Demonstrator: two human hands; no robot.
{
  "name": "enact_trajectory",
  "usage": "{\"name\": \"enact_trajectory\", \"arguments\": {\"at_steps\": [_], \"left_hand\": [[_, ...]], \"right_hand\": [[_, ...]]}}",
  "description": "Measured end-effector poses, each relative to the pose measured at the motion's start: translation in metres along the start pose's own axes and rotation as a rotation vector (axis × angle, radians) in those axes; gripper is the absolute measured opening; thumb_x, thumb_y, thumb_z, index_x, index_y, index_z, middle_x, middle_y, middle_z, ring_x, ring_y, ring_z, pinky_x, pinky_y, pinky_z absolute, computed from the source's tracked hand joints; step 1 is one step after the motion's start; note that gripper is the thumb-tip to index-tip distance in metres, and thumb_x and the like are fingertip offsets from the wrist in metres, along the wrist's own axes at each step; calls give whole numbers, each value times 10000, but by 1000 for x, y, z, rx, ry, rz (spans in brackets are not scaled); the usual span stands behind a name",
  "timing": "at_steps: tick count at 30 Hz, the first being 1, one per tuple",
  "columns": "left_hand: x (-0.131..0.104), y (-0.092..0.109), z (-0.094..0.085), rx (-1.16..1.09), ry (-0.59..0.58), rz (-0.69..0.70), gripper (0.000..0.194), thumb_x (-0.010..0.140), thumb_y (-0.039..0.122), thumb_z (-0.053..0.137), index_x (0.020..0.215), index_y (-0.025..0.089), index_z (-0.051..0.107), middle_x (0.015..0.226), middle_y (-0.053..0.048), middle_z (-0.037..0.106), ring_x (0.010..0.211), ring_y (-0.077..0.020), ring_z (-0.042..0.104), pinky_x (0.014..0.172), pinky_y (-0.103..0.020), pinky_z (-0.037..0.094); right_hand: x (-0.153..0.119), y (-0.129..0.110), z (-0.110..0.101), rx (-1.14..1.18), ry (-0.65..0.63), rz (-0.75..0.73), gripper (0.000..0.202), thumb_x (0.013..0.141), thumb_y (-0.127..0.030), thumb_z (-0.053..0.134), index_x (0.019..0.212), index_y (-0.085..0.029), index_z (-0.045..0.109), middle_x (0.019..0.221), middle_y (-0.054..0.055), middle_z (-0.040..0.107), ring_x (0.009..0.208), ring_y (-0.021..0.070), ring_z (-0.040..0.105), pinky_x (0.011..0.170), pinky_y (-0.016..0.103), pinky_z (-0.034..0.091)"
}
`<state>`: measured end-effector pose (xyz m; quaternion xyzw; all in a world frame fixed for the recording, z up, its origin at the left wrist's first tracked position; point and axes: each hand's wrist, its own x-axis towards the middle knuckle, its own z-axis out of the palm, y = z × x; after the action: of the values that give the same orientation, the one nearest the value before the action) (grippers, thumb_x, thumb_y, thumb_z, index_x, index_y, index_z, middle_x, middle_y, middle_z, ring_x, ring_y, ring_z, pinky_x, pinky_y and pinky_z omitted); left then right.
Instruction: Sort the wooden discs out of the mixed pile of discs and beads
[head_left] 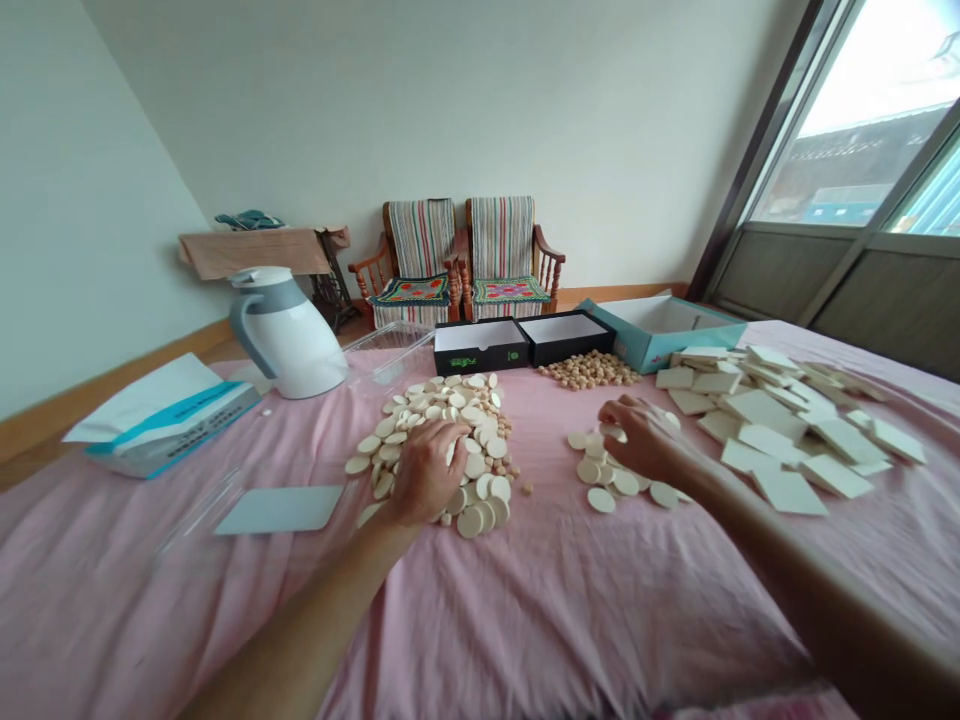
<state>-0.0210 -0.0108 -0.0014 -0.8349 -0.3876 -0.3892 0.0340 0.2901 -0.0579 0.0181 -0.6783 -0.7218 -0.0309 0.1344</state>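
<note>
My left hand rests on a large pile of pale round discs, its fingers curled around a disc at its right side. Small wooden beads lie among these discs along the pile's right edge. My right hand is over a smaller group of round discs, its fingers bent and closed on a pale disc. Behind that hand is a heap of small round wooden beads. Square pale tiles are piled to the right of my right forearm.
Along the back stand two black open boxes, a light blue box and a clear plastic tray. At left are a white jug, a blue-white package and a flat white card on the pink cloth.
</note>
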Motion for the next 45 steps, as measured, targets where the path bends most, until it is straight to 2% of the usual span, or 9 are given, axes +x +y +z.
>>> {"name": "enact_trajectory", "arguments": {"at_steps": [4,9,15,24,28,32,35,40,45], "left_hand": [[0,-4,2,3,-24,-28,177,828,111,496,911,182,635,897,-44,679,882,-207,601,825,-356,461],[0,-8,1,15,-38,-61,152,829,125,511,890,191,634,885,-37,672,882,-204,596,816,-349,462],[1,-7,-1,11,-65,-74,151,839,129,516,904,195,635,893,-37,665,869,-196,594,811,-348,460],[0,-11,3,12,-71,-77,155,854,139,501,916,192,633,915,-41,669,892,-199,588,824,-357,460],[0,-11,5,18,-60,-76,152,863,166,500,925,192,636,916,-41,671,898,-197,587,831,-357,461],[0,-10,6,24,-64,-76,147,866,169,499,921,192,634,912,-43,672,889,-198,588,827,-357,459],[1,-10,6,22,-64,-66,151,869,170,491,921,190,632,912,-46,671,887,-196,589,835,-358,458],[0,-11,4,35,-65,-66,147,864,173,494,919,193,629,908,-43,669,897,-202,591,837,-360,461],[-1,-11,4,29,-57,-55,153,850,144,499,916,200,625,903,-43,668,888,-201,595,816,-353,467]], "right_hand": [[2,8,-2,44,24,-35,210,769,-193,550,963,-172,625,948,98,608,889,225,543,768,325,391],[26,-73,13,350,-38,-324,252,771,-157,554,1020,-177,582,961,66,614,892,178,565,774,282,420],[37,-129,26,149,-127,-345,216,774,-214,586,978,-157,540,1019,106,562,875,200,563,688,285,408],[43,-120,23,173,-102,-345,206,750,-144,517,955,-146,535,968,95,564,796,172,547,656,264,388],[44,-80,-1,133,-123,-284,187,753,-158,514,932,-152,564,896,85,577,795,177,551,684,267,389],[30,-24,-24,-36,-321,-280,185,743,-156,542,919,-154,601,918,99,601,834,208,570,732,304,397],[25,-6,-30,-53,-401,-306,261,728,-188,593,987,-170,618,967,98,619,882,235,577,770,334,404],[49,-42,-8,226,-304,-340,202,773,-172,555,964,-154,615,930,77,644,809,168,589,724,263,423],[76,-85,30,252,-173,-308,221,748,-83,518,950,-133,594,942,92,638,801,148,582,704,232,400]]}}
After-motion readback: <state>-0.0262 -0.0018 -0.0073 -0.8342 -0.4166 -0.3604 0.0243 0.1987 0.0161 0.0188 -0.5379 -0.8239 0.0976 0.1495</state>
